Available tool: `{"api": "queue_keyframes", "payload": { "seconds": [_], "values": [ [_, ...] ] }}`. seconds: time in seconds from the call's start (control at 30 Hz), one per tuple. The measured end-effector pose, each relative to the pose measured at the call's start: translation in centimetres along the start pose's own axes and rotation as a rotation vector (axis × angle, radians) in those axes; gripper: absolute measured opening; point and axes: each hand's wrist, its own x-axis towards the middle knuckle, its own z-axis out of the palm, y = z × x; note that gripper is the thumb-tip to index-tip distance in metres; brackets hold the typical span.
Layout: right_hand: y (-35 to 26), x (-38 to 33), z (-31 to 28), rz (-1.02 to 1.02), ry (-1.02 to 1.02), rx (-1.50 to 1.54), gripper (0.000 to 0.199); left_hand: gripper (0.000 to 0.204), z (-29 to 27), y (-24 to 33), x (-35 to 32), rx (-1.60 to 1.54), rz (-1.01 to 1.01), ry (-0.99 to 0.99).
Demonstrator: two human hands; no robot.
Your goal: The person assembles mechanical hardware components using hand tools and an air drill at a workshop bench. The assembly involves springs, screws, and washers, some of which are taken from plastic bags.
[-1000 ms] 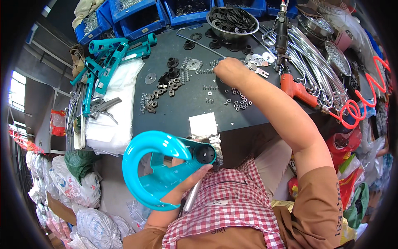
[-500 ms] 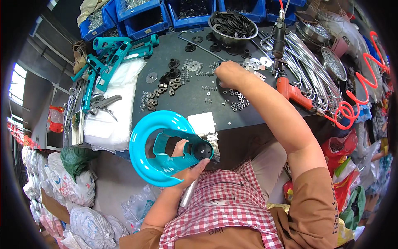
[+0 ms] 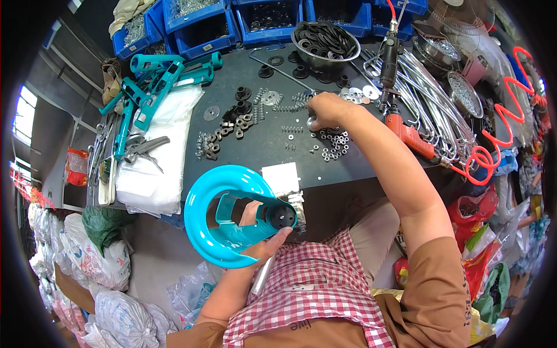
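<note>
Above my lap, my left hand (image 3: 262, 246) is closed around a glossy teal ring-shaped housing (image 3: 200, 223). The thumb presses near a black round cap (image 3: 282, 216) at the housing's right end, and some fingers show through its opening. A metal tube sticks out below that hand. Over the dark table, my right hand (image 3: 329, 110) has its fingers curled together, pointing down among small hardware. Something round and shiny shows at its fingertips, too small to name surely. Beside it lie coil springs (image 3: 292, 129), hex nuts (image 3: 335, 152) and flat washers (image 3: 370, 91).
Teal handle parts (image 3: 152, 95) lie on white plastic sheets (image 3: 156, 156) at left. Blue bins (image 3: 267, 29) line the back, near a bowl of black rings (image 3: 325, 43). Bent metal rods (image 3: 429, 95) and a red pneumatic driver (image 3: 409, 136) with a coiled hose occupy the right.
My right hand has moved slightly nearer and to the right, and a shiny round piece now shows at its fingertips. The teal housing in my left hand has shifted slightly down.
</note>
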Motion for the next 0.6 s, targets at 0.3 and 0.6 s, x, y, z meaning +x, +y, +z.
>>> {"api": "queue_keyframes", "payload": {
  "seconds": [0.3, 0.6],
  "values": [
    [1.6, -3.4, 1.9, -0.29, 0.345, 0.293, 0.018, 0.079, -1.2, -0.9, 0.5, 0.192, 0.153, -0.129],
    [-8.2, -13.2, 8.4, -0.878, 0.861, 0.213, 0.014, 0.08, -0.7, -2.3, 0.1, 0.29, 0.144, -0.134]
  ]
}}
